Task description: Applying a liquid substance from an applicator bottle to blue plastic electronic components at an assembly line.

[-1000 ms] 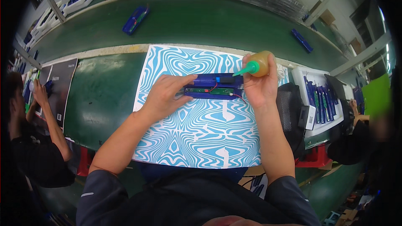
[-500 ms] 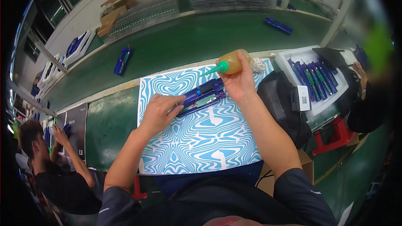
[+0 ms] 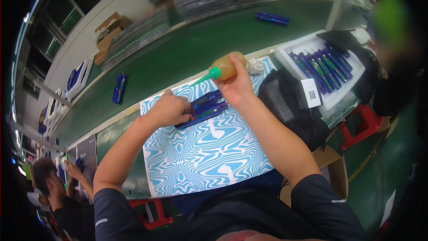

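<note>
My right hand [image 3: 234, 85] is wrapped round a squeeze bottle [image 3: 229, 64] of amber liquid with a long green nozzle. The nozzle points left and slightly down, above the mat and apart from the housing. Below it, an open blue plastic housing [image 3: 208, 115] with a circuit board and thin red wires lies slantwise on a blue-and-white patterned mat [image 3: 200, 160]. My left hand [image 3: 169, 109] has its bent fingers closed on the housing's left end, covering that end. A crumpled whitish cloth [image 3: 255, 67] sits just behind the bottle.
To the right are a black mesh-sided bag [image 3: 278, 102] and a white foam tray [image 3: 330, 105] of several blue housings. Single housings lie on the green belt [image 3: 178, 51], left [image 3: 119, 88] and far right [image 3: 272, 18]. Co-workers are at left [image 3: 58, 187] and far right. Clear plastic trays [image 3: 223, 0] stand behind.
The view has tilted and shifted. My left hand's fingers have curled further down onto the housing's left end. The bottle stays in my right hand, its nozzle still pointing left.
</note>
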### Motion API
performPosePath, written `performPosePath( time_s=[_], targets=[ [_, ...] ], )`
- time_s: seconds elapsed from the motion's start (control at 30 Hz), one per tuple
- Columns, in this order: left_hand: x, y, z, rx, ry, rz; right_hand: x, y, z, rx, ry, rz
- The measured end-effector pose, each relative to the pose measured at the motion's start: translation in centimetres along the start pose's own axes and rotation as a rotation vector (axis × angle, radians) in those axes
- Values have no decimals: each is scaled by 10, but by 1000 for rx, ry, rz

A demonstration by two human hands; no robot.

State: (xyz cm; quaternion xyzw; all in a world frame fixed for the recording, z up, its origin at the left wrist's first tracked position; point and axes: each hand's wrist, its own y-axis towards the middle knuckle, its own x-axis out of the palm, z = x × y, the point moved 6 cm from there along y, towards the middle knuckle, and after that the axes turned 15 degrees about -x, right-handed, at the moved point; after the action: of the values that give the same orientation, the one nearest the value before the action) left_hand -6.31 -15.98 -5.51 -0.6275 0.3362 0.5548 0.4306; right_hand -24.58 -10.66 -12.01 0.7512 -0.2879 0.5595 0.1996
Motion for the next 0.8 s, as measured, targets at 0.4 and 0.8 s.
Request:
performPosePath(
  time_s=[0.4, 0.8],
  targets=[
    [-20, 53, -39, -18, -104, 21, 3, 3, -10, -6, 103, -12],
    [6, 173, -219, -720, -626, 281, -16, 10, 34, 158, -234, -100]
  ],
)
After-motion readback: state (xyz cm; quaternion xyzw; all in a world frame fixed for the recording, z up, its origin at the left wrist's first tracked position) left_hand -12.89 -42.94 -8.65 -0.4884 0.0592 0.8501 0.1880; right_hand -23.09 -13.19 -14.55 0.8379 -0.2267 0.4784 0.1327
